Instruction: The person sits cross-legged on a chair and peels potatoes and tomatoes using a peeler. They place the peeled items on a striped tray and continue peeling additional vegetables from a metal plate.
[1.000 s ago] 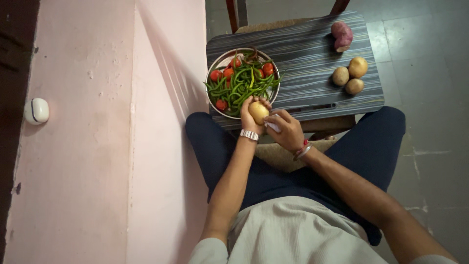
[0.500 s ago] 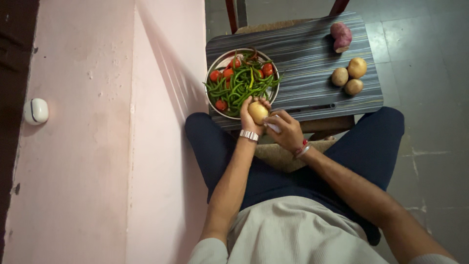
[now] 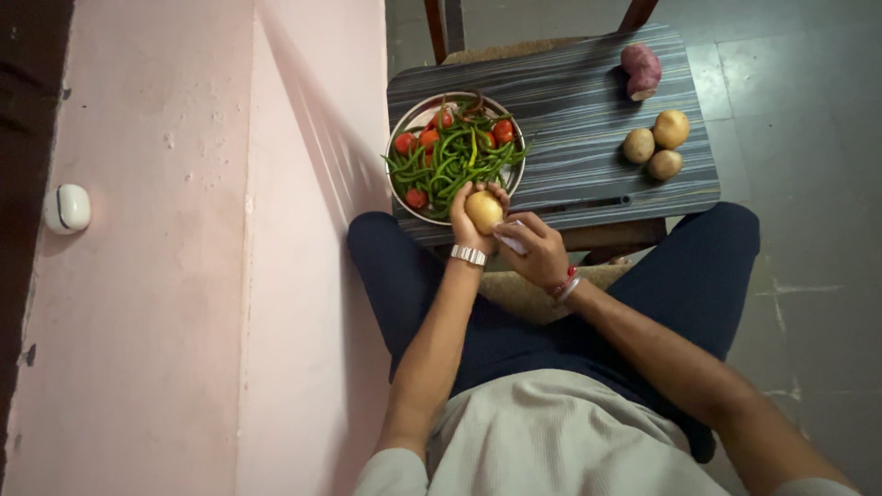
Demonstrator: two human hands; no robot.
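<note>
My left hand holds a yellow-brown potato over the near edge of a striped grey board. My right hand is closed on a small pale tool, likely a peeler, whose end touches the potato's right side. Just beyond the potato stands a metal plate heaped with green beans and several red tomatoes. I sit with the board resting across my lap, legs in dark trousers.
Three more potatoes lie at the right of the board, a pinkish sweet potato at its far right corner. A dark knife lies along the near edge. A pink wall rises on my left with a white switch.
</note>
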